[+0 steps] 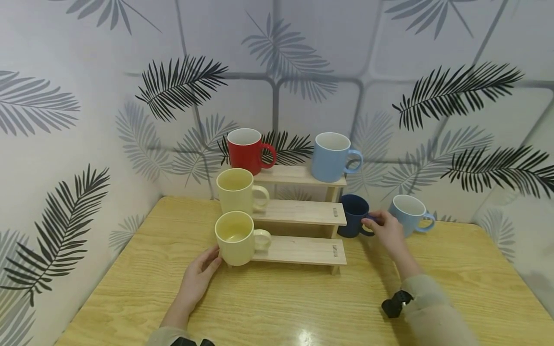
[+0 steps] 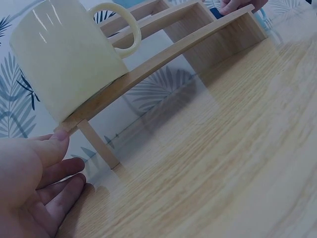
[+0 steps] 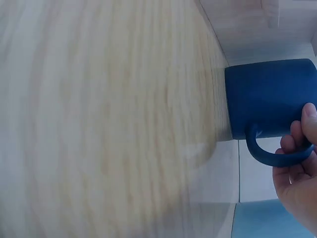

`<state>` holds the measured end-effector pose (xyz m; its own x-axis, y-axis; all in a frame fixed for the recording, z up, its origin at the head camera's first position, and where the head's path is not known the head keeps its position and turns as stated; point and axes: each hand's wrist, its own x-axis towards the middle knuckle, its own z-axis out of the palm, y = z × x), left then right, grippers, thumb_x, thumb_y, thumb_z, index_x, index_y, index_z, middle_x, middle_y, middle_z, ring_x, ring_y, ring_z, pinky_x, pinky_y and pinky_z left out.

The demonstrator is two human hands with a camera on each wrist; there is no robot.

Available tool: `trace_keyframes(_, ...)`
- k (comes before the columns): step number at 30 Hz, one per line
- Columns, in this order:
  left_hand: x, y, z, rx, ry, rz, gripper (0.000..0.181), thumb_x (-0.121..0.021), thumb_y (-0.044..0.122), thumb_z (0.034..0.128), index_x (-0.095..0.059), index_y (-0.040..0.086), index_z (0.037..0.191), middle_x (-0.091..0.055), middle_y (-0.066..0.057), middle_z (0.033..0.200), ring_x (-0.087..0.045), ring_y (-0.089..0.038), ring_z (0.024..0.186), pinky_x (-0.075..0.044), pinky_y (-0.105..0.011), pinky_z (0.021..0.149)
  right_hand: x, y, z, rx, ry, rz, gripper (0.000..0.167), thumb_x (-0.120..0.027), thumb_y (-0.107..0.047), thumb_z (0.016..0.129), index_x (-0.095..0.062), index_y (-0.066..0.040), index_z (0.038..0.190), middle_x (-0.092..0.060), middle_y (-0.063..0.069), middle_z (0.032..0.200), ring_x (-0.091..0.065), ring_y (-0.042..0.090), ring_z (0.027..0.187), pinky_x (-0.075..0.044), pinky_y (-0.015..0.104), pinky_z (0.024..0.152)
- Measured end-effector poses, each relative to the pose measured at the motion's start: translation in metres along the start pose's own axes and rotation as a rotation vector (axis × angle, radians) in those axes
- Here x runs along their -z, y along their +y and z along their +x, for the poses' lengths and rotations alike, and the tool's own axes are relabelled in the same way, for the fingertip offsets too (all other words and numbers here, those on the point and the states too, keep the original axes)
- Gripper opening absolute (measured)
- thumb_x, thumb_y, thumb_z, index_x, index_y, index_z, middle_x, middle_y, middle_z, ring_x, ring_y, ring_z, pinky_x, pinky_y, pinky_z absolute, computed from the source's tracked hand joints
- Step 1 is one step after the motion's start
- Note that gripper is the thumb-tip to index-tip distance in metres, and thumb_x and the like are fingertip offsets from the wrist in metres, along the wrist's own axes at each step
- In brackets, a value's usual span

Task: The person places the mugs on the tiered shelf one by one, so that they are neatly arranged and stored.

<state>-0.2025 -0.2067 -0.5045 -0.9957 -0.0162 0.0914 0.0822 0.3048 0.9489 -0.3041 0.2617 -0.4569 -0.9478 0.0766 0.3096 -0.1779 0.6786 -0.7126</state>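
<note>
My right hand [image 1: 388,234] grips the handle of a navy blue mug [image 3: 267,99]. This mug is upright beside the right end of a three-step wooden rack [image 1: 298,249], its base at the tabletop. Over at the rack's left end, my left hand [image 1: 201,274] has its thumb against the end of the lowest step, the other fingers loosely bent below it. A pale yellow mug [image 2: 64,59] stands on that step just above the thumb. Another yellow mug [image 1: 235,192] is on the middle step. The top step holds a red mug [image 1: 244,154] and a light blue mug [image 1: 330,158].
A second light blue mug [image 1: 406,214] stands on the wooden table [image 1: 277,302], right of the navy mug and close behind my right hand. Behind the table rises a wall [image 1: 277,43] with a leaf pattern. All mug handles point right.
</note>
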Motion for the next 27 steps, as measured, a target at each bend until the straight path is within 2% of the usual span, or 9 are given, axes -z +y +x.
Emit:
trace_keyframes(8, 0.001, 0.001, -0.001, 0.009, 0.003, 0.011, 0.048, -0.056, 0.031, 0.0973, -0.050, 0.008, 0.139, -0.053, -0.014, 0.135, -0.044, -0.027, 0.129, -0.034, -0.044, 0.108, -0.007, -0.003, -0.005, -0.077, 0.014, 0.069, 0.035, -0.069, -0.028, 0.090, -0.061, 0.002, 0.106, -0.070, 0.018, 0.095, -0.063, 0.009, 0.077, -0.047, 0.018, 0.061)
trace_keyframes(13, 0.000, 0.001, 0.000, 0.015, -0.003, 0.002, 0.046, -0.056, 0.025, 0.0981, -0.048, 0.006, 0.139, -0.052, -0.015, 0.136, -0.044, -0.028, 0.130, -0.033, -0.043, 0.108, -0.012, -0.003, -0.009, -0.136, 0.008, 0.180, 0.040, -0.067, -0.030, 0.091, -0.058, 0.003, 0.111, -0.067, 0.020, 0.104, -0.057, -0.004, 0.077, -0.047, 0.013, 0.066)
trace_keyframes(18, 0.000, 0.000, 0.002, 0.008, -0.002, 0.021, 0.045, -0.054, 0.022, 0.0990, -0.047, 0.003, 0.139, -0.051, -0.017, 0.137, -0.044, -0.030, 0.130, -0.034, -0.044, 0.108, -0.016, -0.004, -0.011, -0.186, 0.031, 0.261, 0.042, -0.067, -0.031, 0.091, -0.057, 0.003, 0.113, -0.063, 0.018, 0.106, -0.053, 0.001, 0.081, -0.045, 0.013, 0.067)
trace_keyframes(22, -0.001, -0.002, 0.001, -0.004, 0.001, 0.019, 0.046, -0.056, 0.025, 0.0981, -0.049, 0.005, 0.139, -0.053, -0.016, 0.135, -0.045, -0.028, 0.129, -0.035, -0.043, 0.107, -0.018, -0.003, -0.013, -0.190, 0.076, 0.317, 0.036, -0.069, -0.025, 0.090, -0.057, 0.004, 0.109, -0.063, 0.010, 0.100, -0.052, 0.002, 0.081, -0.045, 0.013, 0.066)
trace_keyframes(27, -0.001, -0.002, 0.000, -0.016, 0.010, 0.026, 0.048, -0.057, 0.031, 0.0967, -0.051, 0.008, 0.138, -0.055, -0.013, 0.134, -0.047, -0.027, 0.127, -0.036, -0.044, 0.106, -0.015, -0.006, -0.016, -0.118, 0.144, 0.257, 0.027, -0.071, -0.016, 0.088, -0.059, 0.004, 0.102, -0.067, 0.011, 0.093, -0.052, -0.001, 0.076, -0.043, 0.012, 0.064)
